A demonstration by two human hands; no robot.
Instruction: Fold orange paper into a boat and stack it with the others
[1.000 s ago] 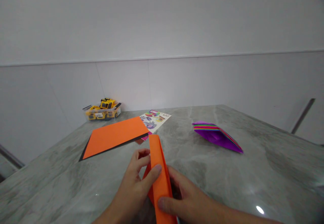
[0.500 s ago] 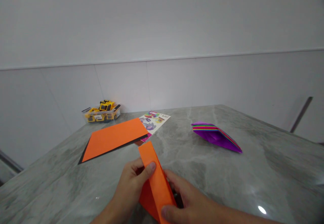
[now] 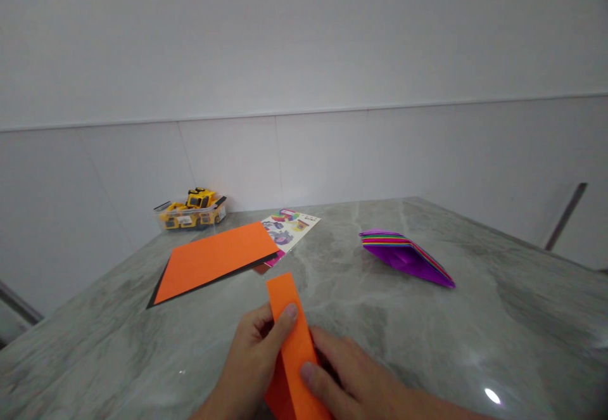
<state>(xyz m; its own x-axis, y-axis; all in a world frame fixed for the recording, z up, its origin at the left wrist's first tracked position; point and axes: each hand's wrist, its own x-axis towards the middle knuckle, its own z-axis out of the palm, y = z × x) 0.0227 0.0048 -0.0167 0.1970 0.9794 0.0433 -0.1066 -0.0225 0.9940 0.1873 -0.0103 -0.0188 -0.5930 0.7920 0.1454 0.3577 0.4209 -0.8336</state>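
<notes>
I lose the near end of the folded paper (image 3: pixel 292 356) right at the bottom edge, and there goes the left wrist too. Behind that paper, most of the left hand's (image 3: pixel 254 350) fingers are hidden from me, and I can't make out the right hand's (image 3: pixel 351 369) fingertips either; its forearm is cropped below. Up the table (image 3: pixel 118 344), itself cut by three edges, the orange sheet (image 3: pixel 218 258) hides nearly all of a black one (image 3: pixel 156 294) and covers a corner of the card (image 3: pixel 297 230), whose print is too small to read. The bin's (image 3: pixel 209 216) label? Unreadable from here, its toys blurred through plastic.
</notes>
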